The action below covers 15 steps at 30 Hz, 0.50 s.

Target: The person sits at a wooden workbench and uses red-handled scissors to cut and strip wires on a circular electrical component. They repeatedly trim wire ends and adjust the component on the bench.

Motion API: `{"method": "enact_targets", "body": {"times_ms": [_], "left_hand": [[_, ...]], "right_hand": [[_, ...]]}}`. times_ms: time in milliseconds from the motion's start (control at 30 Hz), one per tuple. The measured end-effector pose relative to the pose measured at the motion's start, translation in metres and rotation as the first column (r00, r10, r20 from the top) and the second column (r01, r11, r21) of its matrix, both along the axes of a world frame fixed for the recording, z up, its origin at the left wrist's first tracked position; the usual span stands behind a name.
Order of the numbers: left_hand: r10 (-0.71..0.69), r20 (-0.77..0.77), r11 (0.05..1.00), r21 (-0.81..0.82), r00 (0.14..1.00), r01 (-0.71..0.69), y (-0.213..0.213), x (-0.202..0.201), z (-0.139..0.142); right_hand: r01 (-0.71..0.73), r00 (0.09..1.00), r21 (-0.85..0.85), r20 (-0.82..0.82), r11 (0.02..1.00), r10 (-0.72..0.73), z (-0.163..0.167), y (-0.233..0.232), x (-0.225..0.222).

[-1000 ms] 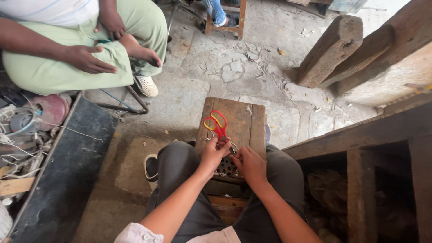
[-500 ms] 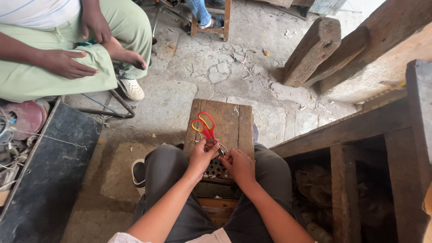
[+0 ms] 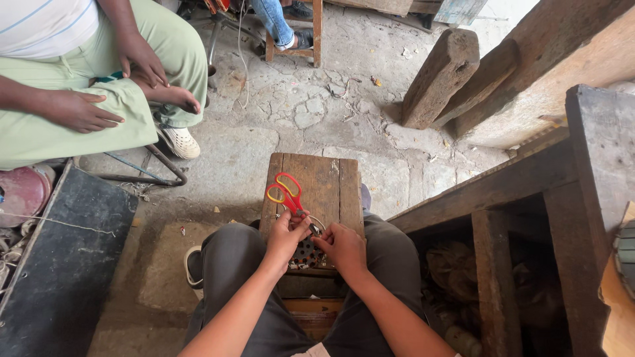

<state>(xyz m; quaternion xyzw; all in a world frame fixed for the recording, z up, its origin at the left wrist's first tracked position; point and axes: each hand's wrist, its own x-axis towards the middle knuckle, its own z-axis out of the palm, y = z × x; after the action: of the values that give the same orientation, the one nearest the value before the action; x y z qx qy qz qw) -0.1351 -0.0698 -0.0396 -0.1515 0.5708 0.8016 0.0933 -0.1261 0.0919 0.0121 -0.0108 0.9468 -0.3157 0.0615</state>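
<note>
Head view: looking straight down over two knees in dark grey trousers to a small wooden stool (image 3: 317, 182) on a cracked stone floor.
Left hand (image 3: 286, 237): fingers curled together over the near end of the scissors, touching a round perforated metal piece (image 3: 305, 254).
Right hand (image 3: 342, 246): fingers bent and pinched at the right edge of the same metal piece; cannot tell how firmly clamped.
Scissors (image 3: 286, 192): red and yellow handles, lying on the stool top, handles pointing away, blades hidden under the left hand.
Metal piece: dark, round, full of small holes, at the near edge of the stool, between both hands and partly covered by them.
Thin wire: a pale loop just beside the metal piece, between the thumbs.
Other person (image 3: 79, 99): seated upper left, pale green trousers, white top, both hands resting on the legs, well apart from the stool.
Right side: dark wooden frame (image 3: 509, 192) and thick beams (image 3: 440, 76) leaning on the ground.
Left side: black flat panel (image 3: 59, 264), with a reddish round lid (image 3: 23, 195) beside it.
Labels and packages: none legible.
</note>
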Motion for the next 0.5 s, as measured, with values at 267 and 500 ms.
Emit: {"method": "enact_targets", "body": {"times_ms": [267, 500], "left_hand": [[-0.006, 0.008, 1.0, 0.03, 1.0, 0.005, -0.0009, 0.0003, 0.0048], [-0.013, -0.009, 0.999, 0.029, 1.0, 0.014, 0.0008, 0.0015, -0.0018]], "right_hand": [[-0.059, 0.998, -0.149, -0.041, 0.987, 0.054, -0.0003, -0.0024, -0.0001], [-0.006, 1.0, -0.173, 0.009, 0.985, 0.008, 0.0002, 0.0014, 0.0001]]}}
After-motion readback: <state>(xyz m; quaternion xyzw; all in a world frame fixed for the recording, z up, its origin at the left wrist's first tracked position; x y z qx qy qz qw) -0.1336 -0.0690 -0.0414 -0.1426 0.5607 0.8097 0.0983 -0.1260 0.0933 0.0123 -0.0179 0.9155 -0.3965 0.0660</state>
